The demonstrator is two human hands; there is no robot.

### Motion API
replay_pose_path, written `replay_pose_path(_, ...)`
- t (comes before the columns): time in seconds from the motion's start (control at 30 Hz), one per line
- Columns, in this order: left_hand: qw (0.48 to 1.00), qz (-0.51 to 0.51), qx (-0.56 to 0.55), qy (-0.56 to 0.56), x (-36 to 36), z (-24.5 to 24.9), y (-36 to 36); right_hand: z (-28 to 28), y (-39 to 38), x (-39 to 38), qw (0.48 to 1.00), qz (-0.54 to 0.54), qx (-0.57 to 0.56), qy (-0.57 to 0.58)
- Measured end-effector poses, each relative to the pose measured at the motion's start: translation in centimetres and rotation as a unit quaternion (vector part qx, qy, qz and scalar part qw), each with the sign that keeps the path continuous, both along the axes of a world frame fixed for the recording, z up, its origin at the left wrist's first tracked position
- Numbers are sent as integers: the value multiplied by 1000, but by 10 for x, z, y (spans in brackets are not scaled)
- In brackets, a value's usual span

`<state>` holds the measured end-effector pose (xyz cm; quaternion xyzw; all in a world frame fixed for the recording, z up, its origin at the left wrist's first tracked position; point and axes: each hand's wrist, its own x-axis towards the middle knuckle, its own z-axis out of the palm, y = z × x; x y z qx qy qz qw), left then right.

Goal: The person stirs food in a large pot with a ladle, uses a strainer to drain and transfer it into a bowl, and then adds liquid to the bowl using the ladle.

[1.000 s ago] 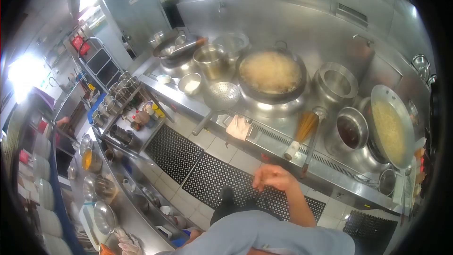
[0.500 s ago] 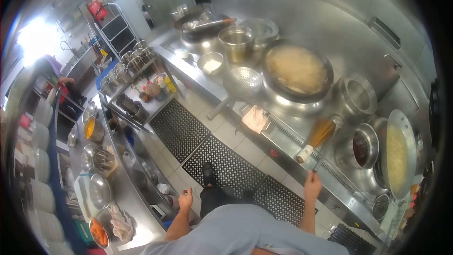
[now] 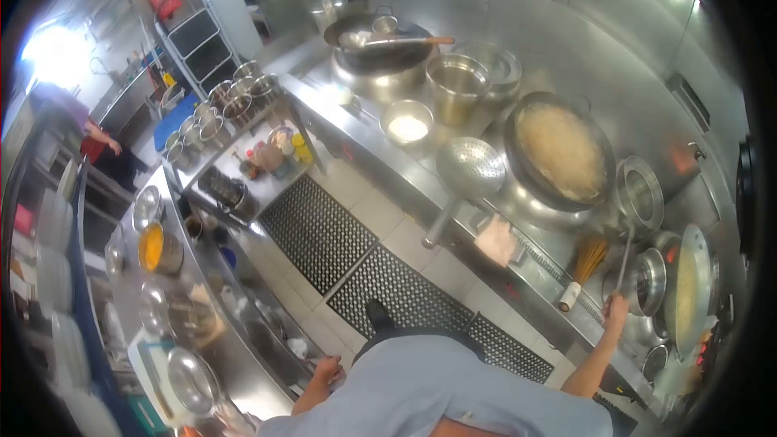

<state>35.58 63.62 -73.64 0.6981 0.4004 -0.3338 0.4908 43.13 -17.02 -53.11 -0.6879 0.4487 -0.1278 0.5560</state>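
Your right hand [image 3: 617, 311] held the long-handled tool [image 3: 626, 263] by the lower end of its handle, and the fingers were closed around it. The tool reached away from you over the stove counter [image 3: 546, 275], and its far end was at the steel pot [image 3: 641, 193]; what shape this end had, one could not tell. Just beside the handle, on its right, was the round steel bowl [image 3: 647, 282], and on its left lay the bamboo brush [image 3: 589, 263]. More to the right, the wide pan [image 3: 690, 291] stood tilted, with pale food inside.

Your left hand [image 3: 328, 368] was low, near the edge of the left worktable [image 3: 255, 356]. Its fingers looked bent, but whether they were together or apart, or had something in them, one could not tell.

In front of you, the black wok [image 3: 518, 158] contained a foamy, light brown liquid [image 3: 562, 152]. The perforated strainer [image 3: 471, 167] was beside this wok, with its handle over the counter edge, and the pink cloth [image 3: 496, 241] lay between strainer and brush.
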Motion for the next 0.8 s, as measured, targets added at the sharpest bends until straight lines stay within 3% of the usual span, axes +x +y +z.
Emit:
replay_pose_path(0.07, 1000, 22, -10, -7, 20, -31, 42, 33, 60, 36, 994, -45, -69, -67)
replay_pose_path(0.1, 985, -138, 67, -80, 44, -36, 63, 43, 92, 54, 988, -68, -100, -94)
replay_pose_path(0.13, 933, -297, 141, -146, 66, -35, 84, 47, 118, 74, 982, -70, -83, -157)
replay_pose_path(0.17, 846, -448, 206, -204, 86, -37, 105, 51, 142, 95, 972, -76, -66, -214)
replay_pose_path(0.2, 897, -376, 178, -148, 118, -62, 123, 63, 174, 128, 956, -117, -45, -264)
replay_pose_path(0.23, 917, -334, 156, -150, 156, -49, 128, 78, 188, 153, 960, -29, 67, -269)
replay_pose_path(0.27, 995, -10, -63, -71, 202, -34, 131, 115, 235, 183, 965, -48, 43, -255)
replay_pose_path(0.3, 991, 8, 4, -137, 244, 20, 110, 126, 253, 214, 953, -20, 53, -296)
replay_pose_path(0.33, 982, 53, -76, -163, 283, 20, 119, 144, 276, 243, 957, -7, 49, -286)
replay_pose_path(0.37, 979, 44, -57, -192, 324, 39, 117, 171, 310, 270, 961, -4, 52, -273)
replay_pose_path(0.5, 956, 5, -45, -289, 432, 98, 126, 189, 375, 382, 961, 111, 60, -246)
replay_pose_path(0.6, 949, 5, -58, -311, 472, 92, 151, 191, 421, 475, 950, 178, 54, -250)
replay_pose_path(0.63, 950, 0, -24, -311, 472, 104, 156, 198, 440, 502, 950, 185, 67, -242)
replay_pose_path(0.67, 939, 31, -68, -337, 466, 76, 180, 192, 448, 536, 947, 202, 64, -242)
replay_pose_path(0.73, 951, 153, -51, -265, 429, 57, 205, 178, 447, 614, 942, 234, -4, -242)
replay_pose_path(0.77, 953, 155, -80, -247, 400, 18, 239, 178, 442, 645, 951, 206, 22, -228)
replay_pose_path(0.8, 980, 76, -9, -186, 376, 30, 243, 181, 432, 681, 960, 177, 45, -214)
